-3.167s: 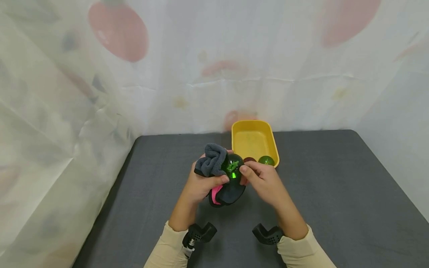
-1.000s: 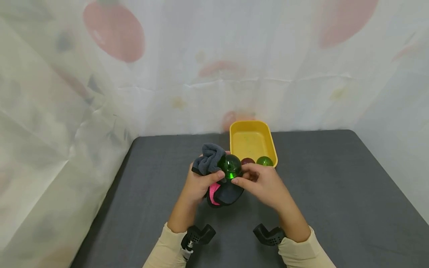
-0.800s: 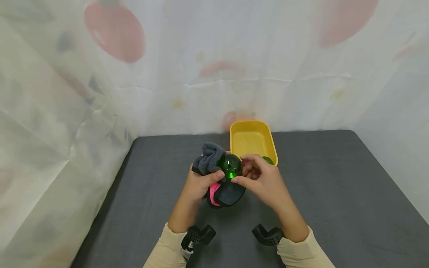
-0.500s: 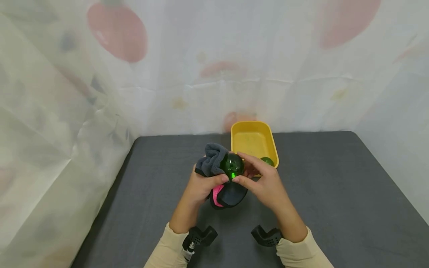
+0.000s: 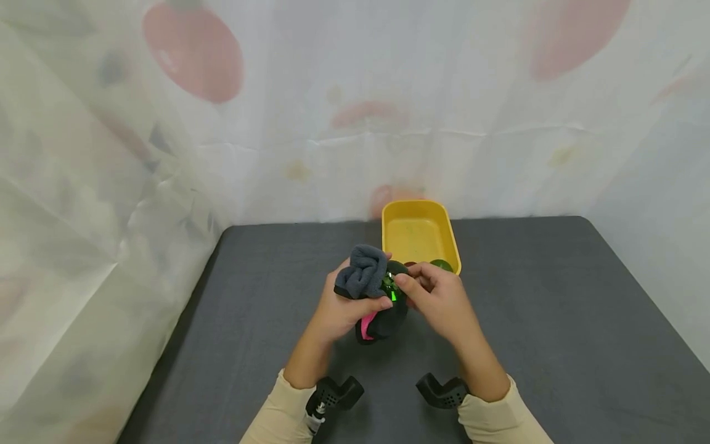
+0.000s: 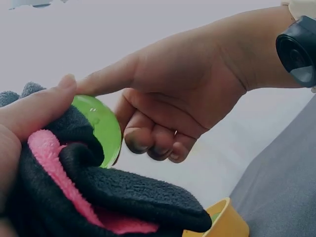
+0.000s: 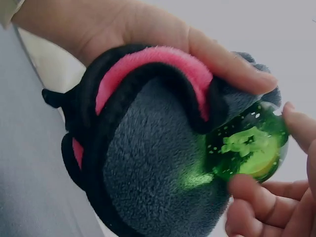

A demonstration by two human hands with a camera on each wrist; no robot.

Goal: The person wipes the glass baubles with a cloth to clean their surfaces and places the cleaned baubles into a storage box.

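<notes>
1. The left hand [image 5: 346, 305] gripped a bunched grey cloth [image 5: 363, 274], its thumb [image 7: 232, 64] curled over the cloth's pink-lined edge and pressing it against a clear green ball [image 7: 247, 148].
2. The right hand [image 5: 438, 296] pinched that ball from the other side: its thumb tip [image 6: 66, 81] lay on top, close to the left thumb, and its remaining fingers [image 6: 148, 143] were curled behind the ball.
3. The ball [image 5: 392, 290] sat between the two hands, partly wrapped in the cloth, held above the table just in front of the near end of a yellow tray [image 5: 444, 228].
4. The head view showed only a sliver of the ball; the right wrist view showed it nearly whole, glittering, with a pale green shape inside.
5. The right wrist view also showed the cloth's black trim and pink inner side [image 7: 148, 64], which the head view gave only as a small pink patch [image 5: 366, 324] under the left hand.
6. The left wrist view showed the ball [image 6: 101, 126] as a smooth green curve beside the cloth [image 6: 98, 192], with a corner of the tray [image 6: 222, 222] below.
7. Only the head view showed a smaller green ball [image 5: 442, 264] lying in the tray's near end, with a dark red ball [image 5: 410, 264] just left of it, mostly hidden by the right hand.
8. The tray stood on a dark grey table [image 5: 554, 308], towards its far edge.
</notes>
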